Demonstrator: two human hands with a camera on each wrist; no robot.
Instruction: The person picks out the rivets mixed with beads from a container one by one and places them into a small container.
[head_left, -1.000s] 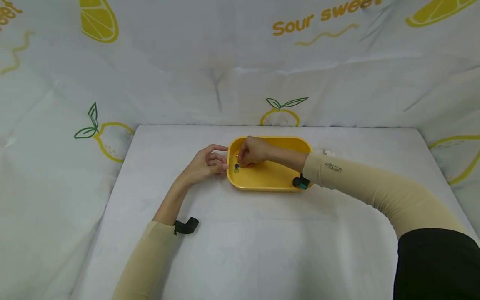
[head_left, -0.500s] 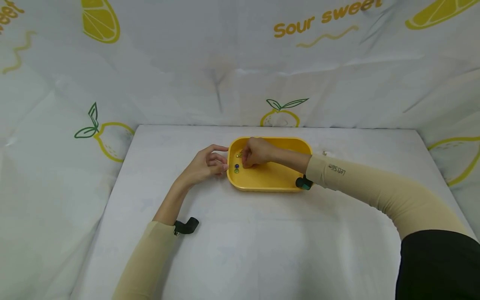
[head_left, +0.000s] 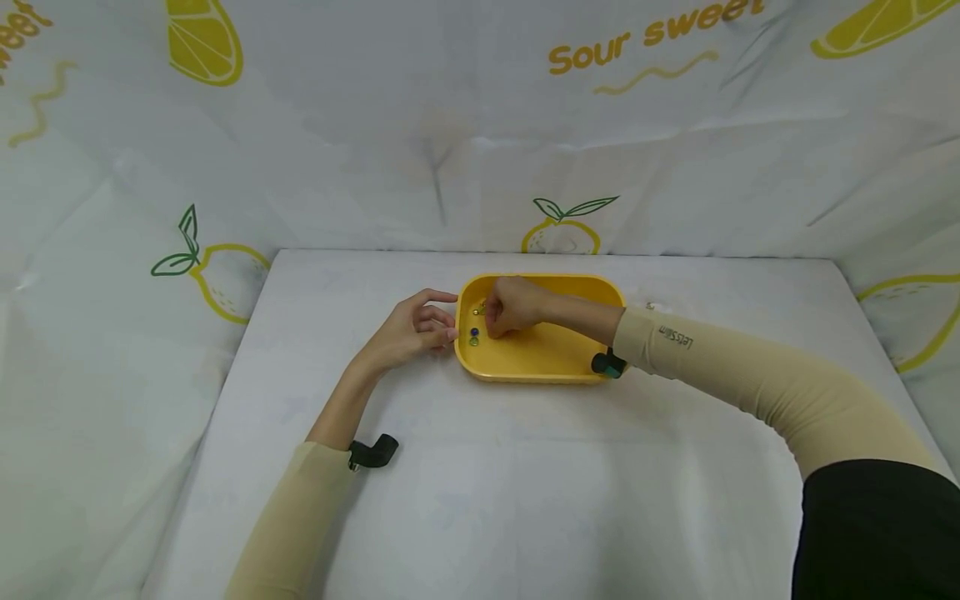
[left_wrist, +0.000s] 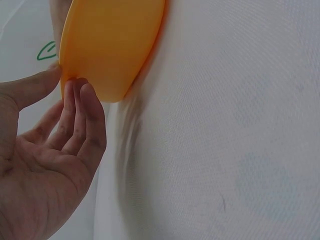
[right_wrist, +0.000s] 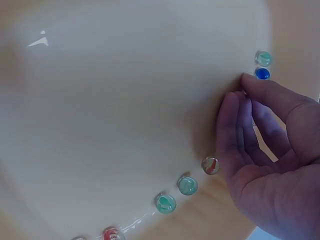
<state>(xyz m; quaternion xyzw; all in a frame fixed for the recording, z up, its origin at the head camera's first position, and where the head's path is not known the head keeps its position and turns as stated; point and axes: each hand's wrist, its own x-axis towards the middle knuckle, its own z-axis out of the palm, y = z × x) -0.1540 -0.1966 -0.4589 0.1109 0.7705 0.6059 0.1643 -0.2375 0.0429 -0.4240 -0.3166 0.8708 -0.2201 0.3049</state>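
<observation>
A yellow tray (head_left: 543, 358) lies near the table's back edge with several glass marbles in it. My left hand (head_left: 420, 329) touches its left end from outside; in the left wrist view the thumb (left_wrist: 40, 85) meets the rim and the other fingertips lie against the outer wall. My right hand (head_left: 515, 305) is low inside the tray's left part, thumb and fingers drawn together. Whether a marble is between them is hidden. In the right wrist view a blue marble (right_wrist: 262, 73) and a green-swirled marble (right_wrist: 264, 58) sit just beyond the thumb tip.
More marbles line the tray's side in the right wrist view, among them a red-swirled marble (right_wrist: 210, 165) and a green marble (right_wrist: 187, 185). A small clear item (head_left: 649, 306) lies right of the tray. White lemon-print cloth (head_left: 420, 167) hangs behind the table (head_left: 480, 500).
My right hand has shifted slightly right and toward me, away from the tray's left end, uncovering marbles there. The left hand stays at the tray's end.
</observation>
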